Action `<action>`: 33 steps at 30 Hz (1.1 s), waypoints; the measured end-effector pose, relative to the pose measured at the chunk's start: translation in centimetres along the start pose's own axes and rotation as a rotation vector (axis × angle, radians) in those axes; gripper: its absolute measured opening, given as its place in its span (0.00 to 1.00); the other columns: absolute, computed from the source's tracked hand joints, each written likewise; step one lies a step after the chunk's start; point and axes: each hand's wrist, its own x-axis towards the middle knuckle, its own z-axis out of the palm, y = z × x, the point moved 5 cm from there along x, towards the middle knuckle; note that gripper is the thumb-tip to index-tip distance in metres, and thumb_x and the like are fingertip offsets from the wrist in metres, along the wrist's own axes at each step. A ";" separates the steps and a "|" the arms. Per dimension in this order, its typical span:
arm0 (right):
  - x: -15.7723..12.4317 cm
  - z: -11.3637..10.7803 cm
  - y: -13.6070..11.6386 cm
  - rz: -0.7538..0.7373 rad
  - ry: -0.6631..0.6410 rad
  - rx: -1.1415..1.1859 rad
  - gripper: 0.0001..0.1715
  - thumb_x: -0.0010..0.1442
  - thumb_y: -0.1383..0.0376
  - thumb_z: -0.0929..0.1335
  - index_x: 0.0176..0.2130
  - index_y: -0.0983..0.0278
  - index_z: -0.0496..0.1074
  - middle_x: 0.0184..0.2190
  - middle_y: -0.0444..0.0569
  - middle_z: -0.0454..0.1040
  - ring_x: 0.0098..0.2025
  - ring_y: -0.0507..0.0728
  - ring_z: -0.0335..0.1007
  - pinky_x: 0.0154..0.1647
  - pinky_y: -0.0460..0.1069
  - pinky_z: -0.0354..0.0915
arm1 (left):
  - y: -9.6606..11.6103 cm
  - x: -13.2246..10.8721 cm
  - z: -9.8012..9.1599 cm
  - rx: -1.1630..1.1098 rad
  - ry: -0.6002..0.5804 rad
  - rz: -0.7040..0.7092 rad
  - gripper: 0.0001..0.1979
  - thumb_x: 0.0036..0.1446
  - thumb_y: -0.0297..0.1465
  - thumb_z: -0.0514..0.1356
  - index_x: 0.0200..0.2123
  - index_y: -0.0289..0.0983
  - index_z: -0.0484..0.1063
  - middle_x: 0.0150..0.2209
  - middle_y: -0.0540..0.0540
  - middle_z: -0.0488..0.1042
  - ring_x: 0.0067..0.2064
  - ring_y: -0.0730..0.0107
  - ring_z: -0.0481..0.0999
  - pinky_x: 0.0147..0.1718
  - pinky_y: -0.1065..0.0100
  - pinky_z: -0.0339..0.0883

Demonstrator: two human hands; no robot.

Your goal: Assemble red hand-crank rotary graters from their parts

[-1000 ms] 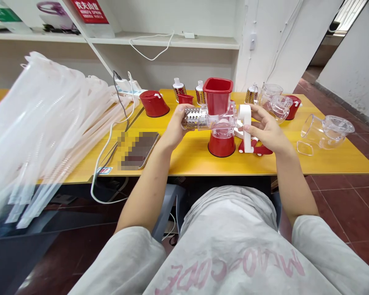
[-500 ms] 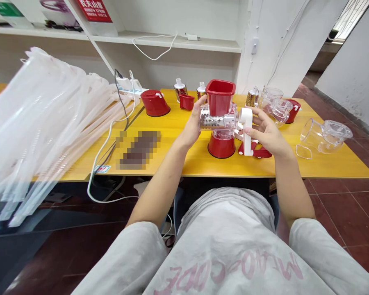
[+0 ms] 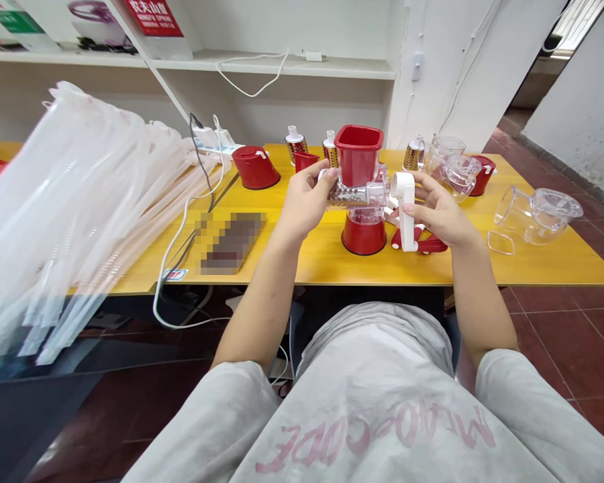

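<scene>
A rotary grater with a red hopper and clear body stands upright on its red base. Inside its sideways barrel lies a perforated metal drum. The fingers and thumb of my left hand are closed on the drum's left end. My right hand grips a white crank handle, which hangs down beside the barrel's right end. From this angle I cannot tell whether the crank is joined to the drum. Behind the crank lie red and white parts on the table.
Further drums, a red base and a red part stand at the back. Clear grater bodies and a clear ring are on the right. Plastic bags and a white cable lie left.
My left hand has shifted its fingers from the barrel's side onto the drum's left end. My right hand still holds the crank in nearly the same place.
</scene>
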 end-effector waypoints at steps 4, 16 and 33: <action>0.0 0.2 0.0 -0.005 -0.013 0.014 0.51 0.58 0.40 0.92 0.70 0.47 0.78 0.69 0.51 0.89 0.69 0.72 0.90 0.72 0.73 0.94 | -0.6 0.7 -0.1 -0.190 -0.048 -0.140 0.22 0.70 0.41 0.80 0.64 0.48 0.89 0.51 0.44 0.94 0.45 0.54 0.95 0.39 0.60 0.89; 0.3 0.2 0.7 -0.025 -0.054 0.037 0.52 0.60 0.42 0.92 0.72 0.48 0.77 0.66 0.49 0.90 0.64 0.69 0.92 0.72 0.69 0.93 | -0.4 0.5 -1.1 -0.440 -0.316 -0.259 0.34 0.67 0.34 0.68 0.75 0.47 0.81 0.59 0.40 0.94 0.69 0.33 0.95 0.63 0.41 0.96; 0.2 0.3 0.4 -0.061 -0.020 0.004 0.53 0.59 0.41 0.93 0.72 0.49 0.78 0.70 0.52 0.89 0.71 0.71 0.89 0.74 0.72 0.92 | 0.5 -0.6 -0.3 -0.391 -0.545 -0.134 0.44 0.64 0.49 0.85 0.78 0.45 0.83 0.74 0.34 0.90 0.77 0.28 0.90 0.73 0.36 0.91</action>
